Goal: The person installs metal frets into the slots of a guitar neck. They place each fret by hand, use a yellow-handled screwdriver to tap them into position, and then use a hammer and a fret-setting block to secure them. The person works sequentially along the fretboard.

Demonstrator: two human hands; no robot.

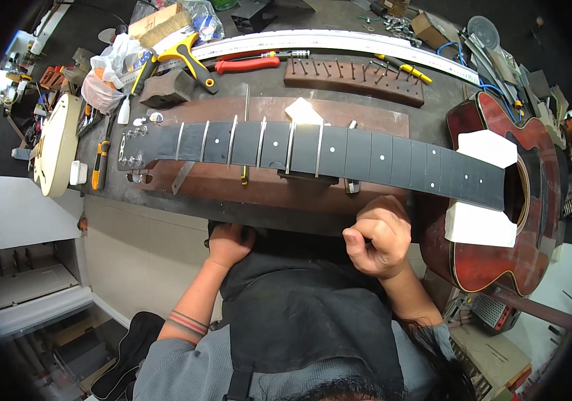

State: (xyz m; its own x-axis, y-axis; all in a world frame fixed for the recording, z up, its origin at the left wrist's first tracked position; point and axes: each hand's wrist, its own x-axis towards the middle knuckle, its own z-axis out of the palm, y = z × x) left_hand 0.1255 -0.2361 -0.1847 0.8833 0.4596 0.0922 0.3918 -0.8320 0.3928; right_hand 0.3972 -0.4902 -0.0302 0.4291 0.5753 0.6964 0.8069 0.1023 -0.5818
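Note:
A dark red acoustic guitar (463, 257) lies across the bench, its headstock to the left. Bright metal frets cross the left part of its black fretboard (359, 154); thin lines mark the rest. White sheets (481, 224) cover the body on both sides of the fretboard's end. My right hand (381, 237) hovers at the near side of the neck, fingers curled and thumb bent in; whatever it pinches is hidden. My left hand (231, 244) is closed low at the bench's front edge, against the black apron (313, 314). A dark end shows beside it, too little to name.
Behind the neck lie a brown wooden block (353, 81) with upright pins, red-handled pliers (249, 64), a long white ruler (339, 41) and a yellow-handled brush (186, 57). A screwdriver (101, 164) and a cream guitar body (57, 146) are at left.

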